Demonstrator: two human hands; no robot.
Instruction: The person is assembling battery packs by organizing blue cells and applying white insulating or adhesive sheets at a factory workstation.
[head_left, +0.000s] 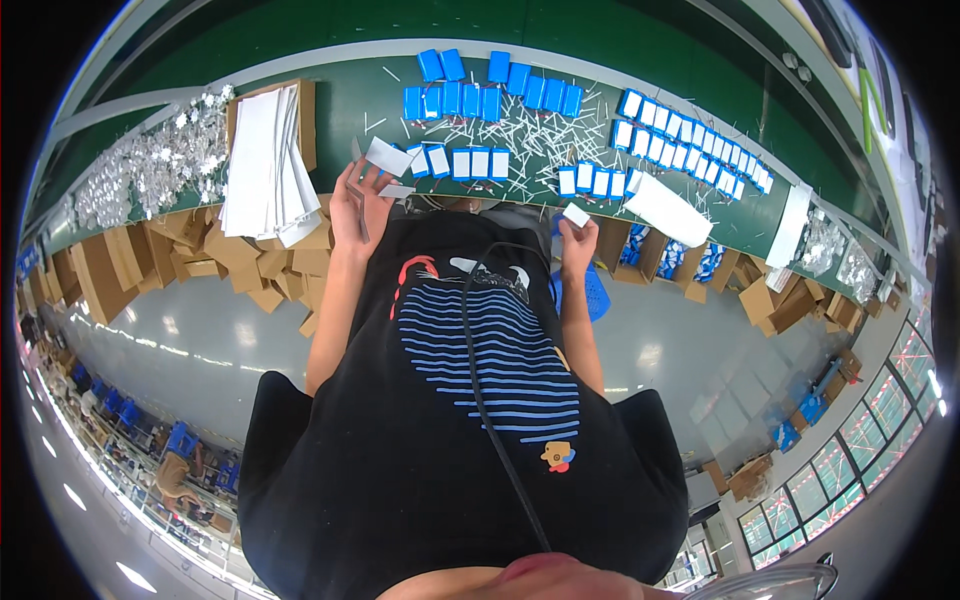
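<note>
At the front edge of the green bench, my left hand [362, 208] holds white sheet pieces [388, 157] between its fingers; another white flap sticks out beside the fingertips. Further right, my right hand [578, 247] pinches a small white rectangular piece [576, 214], apart from the bench top. Just beyond my hands lies a row of blue packs with white faces [480, 163], looking like battery packs. Behind it stand plain blue packs [470, 100] in rows. To the right, more blue packs with white tops [690, 145] form slanted rows.
Loose white strips [540, 145] litter the bench middle. A carton with white sheets [268, 150] stands left, beside a heap of silvery-white parts [150, 165]. A white sheet [670, 210] lies at the right front edge. Below are cardboard boxes [240, 255] and a blue basket [597, 293].
</note>
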